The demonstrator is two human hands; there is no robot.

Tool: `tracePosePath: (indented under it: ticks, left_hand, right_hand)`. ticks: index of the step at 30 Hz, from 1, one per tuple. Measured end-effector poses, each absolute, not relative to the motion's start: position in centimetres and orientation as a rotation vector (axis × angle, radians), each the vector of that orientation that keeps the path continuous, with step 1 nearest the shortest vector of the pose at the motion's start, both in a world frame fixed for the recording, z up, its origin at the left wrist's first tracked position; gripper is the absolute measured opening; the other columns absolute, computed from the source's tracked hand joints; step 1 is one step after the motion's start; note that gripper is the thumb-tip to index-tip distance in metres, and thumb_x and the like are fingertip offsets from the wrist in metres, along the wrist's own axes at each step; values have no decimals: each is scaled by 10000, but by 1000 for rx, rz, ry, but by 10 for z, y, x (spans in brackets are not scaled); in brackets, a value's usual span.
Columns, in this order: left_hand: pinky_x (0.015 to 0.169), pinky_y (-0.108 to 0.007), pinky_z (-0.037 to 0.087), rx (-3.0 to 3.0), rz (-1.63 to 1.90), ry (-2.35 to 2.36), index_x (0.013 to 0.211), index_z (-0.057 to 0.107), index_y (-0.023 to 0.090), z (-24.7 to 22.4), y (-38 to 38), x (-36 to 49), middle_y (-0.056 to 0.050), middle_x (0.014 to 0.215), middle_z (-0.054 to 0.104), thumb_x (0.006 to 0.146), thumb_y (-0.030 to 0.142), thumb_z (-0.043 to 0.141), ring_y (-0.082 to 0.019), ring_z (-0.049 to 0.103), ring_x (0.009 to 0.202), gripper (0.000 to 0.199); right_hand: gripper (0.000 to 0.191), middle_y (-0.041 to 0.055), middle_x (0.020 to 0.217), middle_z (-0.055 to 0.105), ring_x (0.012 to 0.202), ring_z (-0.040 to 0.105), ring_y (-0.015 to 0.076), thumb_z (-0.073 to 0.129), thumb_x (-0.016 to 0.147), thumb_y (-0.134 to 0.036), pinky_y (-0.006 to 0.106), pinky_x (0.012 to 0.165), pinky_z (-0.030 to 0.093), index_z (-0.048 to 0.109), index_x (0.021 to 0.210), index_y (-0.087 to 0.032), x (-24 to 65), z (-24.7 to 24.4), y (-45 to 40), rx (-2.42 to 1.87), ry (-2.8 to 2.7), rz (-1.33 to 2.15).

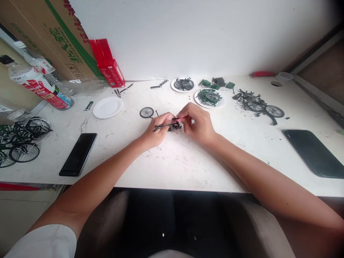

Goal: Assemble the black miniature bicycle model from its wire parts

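Note:
My left hand [157, 130] is closed on a small black model bicycle part [163, 126], a thin bar that sticks out to the left past the fingers. My right hand [197, 123] pinches at the right end of the same part, its fingertips meeting those of the left. Exactly what sits between the right fingertips is hidden. Just below and between the hands is a cluster of small dark pieces [174, 127]. Beyond my left hand a black spoked toy wheel [146, 112] lies flat on the white table [172, 161].
Paper plates with dark parts [174, 87] and green parts [224, 102] stand at the back, near an empty plate [107, 108]. Black bicycle parts [251, 102] lie right; assembled toy bicycles [24, 136] left. A phone [78, 154], dark tray-like slab [313, 152], bottles [43, 86] and red box [109, 66] surround.

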State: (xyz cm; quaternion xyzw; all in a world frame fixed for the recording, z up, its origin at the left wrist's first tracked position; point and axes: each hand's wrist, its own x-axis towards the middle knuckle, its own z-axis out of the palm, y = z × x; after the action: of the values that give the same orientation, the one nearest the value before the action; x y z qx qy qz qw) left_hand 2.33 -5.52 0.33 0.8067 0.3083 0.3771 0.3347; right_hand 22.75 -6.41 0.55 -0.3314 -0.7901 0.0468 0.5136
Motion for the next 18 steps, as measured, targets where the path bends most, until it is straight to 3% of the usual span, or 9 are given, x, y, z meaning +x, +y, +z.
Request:
tracePosePath:
  ticks: [5, 8, 13, 18]
  left_hand:
    - [681, -302, 429, 2090, 1104, 929, 969, 649, 203, 0, -48, 23, -46, 840, 643, 1099, 521, 402, -179, 557, 781, 424]
    - [668, -301, 439, 2056, 1135, 942, 888, 646, 199, -3, -45, 21, -38, 787, 642, 1082, 512, 454, -168, 568, 737, 415]
    - [617, -301, 414, 1965, 1015, 877, 670, 542, 193, 0, -48, 20, -17, 640, 557, 1079, 486, 427, -140, 513, 611, 517]
    - [616, -295, 374, 1981, 1004, 879, 641, 390, 211, 6, -50, 22, 8, 604, 433, 1055, 405, 402, -133, 416, 609, 457]
  right_hand:
    - [147, 40, 888, 680, 697, 604, 162, 614, 1051, -315, 308, 579, 461, 628, 926, -238, 228, -1, -60, -809, -1908, 183]
    - [142, 55, 973, 682, 751, 629, 174, 632, 1056, -378, 321, 615, 499, 620, 1006, -245, 225, -3, -60, -752, -1876, 207]
    - [119, 75, 999, 666, 864, 661, 207, 588, 1078, -369, 348, 686, 552, 605, 1072, -251, 219, 0, -65, -663, -1853, 158]
    - [228, 84, 1016, 714, 783, 670, 189, 586, 1071, -455, 340, 670, 570, 676, 1102, -248, 220, -1, -66, -766, -1845, 228]
